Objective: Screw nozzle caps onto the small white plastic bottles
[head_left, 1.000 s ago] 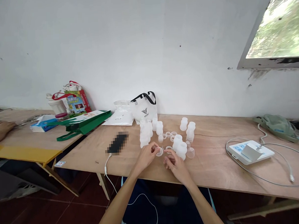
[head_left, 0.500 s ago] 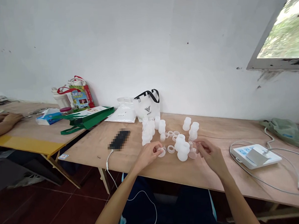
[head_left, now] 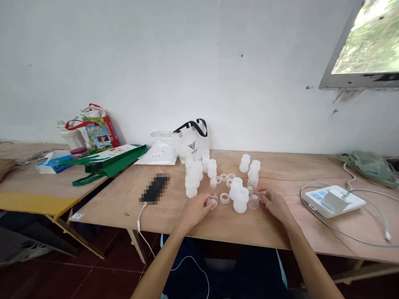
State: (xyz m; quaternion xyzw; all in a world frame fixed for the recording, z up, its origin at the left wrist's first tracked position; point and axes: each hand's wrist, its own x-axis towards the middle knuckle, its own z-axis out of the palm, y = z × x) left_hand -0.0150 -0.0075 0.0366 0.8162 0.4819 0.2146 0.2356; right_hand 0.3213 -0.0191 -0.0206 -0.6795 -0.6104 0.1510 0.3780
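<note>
My left hand (head_left: 198, 210) pinches a translucent plastic ring (head_left: 213, 203) just above the table's front part. My right hand (head_left: 275, 204) rests at the right side of the pieces, fingers loosely bent and apart, with nothing visible in them. Beside its fingertips stands a clear dome-shaped cap (head_left: 253, 202). Two frosted white bottles (head_left: 240, 199) stand between my hands. Another plastic ring (head_left: 224, 197) lies flat between them and my left hand. Behind are several more rings (head_left: 223, 177), and a row of frosted bottles (head_left: 192, 180) stands at the left.
Two more bottles (head_left: 244, 163) stand farther back. A dark phone (head_left: 156, 188) with a white cable lies left. A white device (head_left: 332, 201) with looped cables sits right. A white bag (head_left: 192, 145) and plastic packet (head_left: 158, 151) lean by the wall. Another person's hand (head_left: 1, 169) is at far left.
The view has shifted slightly to the right. My right hand has come lower, its fingers now close by the clear cap on the table. My left hand keeps its pinch on the ring.
</note>
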